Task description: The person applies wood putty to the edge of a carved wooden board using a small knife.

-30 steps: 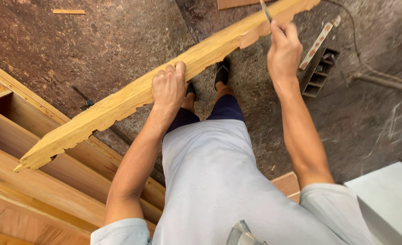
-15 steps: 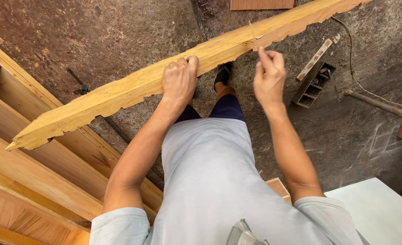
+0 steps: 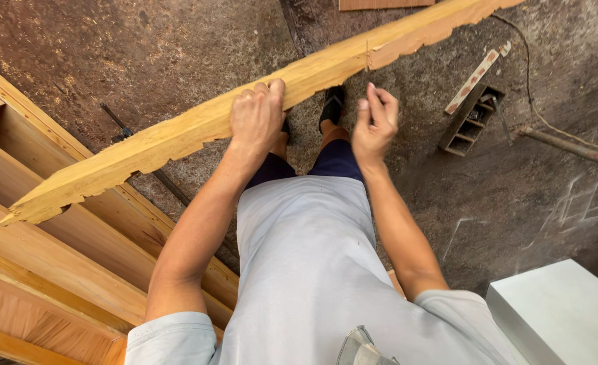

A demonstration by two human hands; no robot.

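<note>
Grey shirt [image 3: 306, 270] nearest, filling bottom centre. Stacked timber frames [image 3: 49, 284] at lower left; white box [image 3: 556, 311] at lower right corner. Left hand [image 3: 257, 116] clamped around long carved plank [image 3: 177, 135], fingers wrapped over its top edge. Plank held in air, slanting from left edge up to top right, scalloped lower edge, thin cut line near middle. Right hand [image 3: 375, 125] just under plank beside that cut, fingers loosely curled, holding nothing visible. Beyond, on dusty floor [image 3: 143, 54]: hollow brick [image 3: 471, 120], cable [image 3: 549, 122].

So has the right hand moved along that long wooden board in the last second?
Yes. The right hand has come off the wooden board, dropping below it and closing toward the left hand.
</note>
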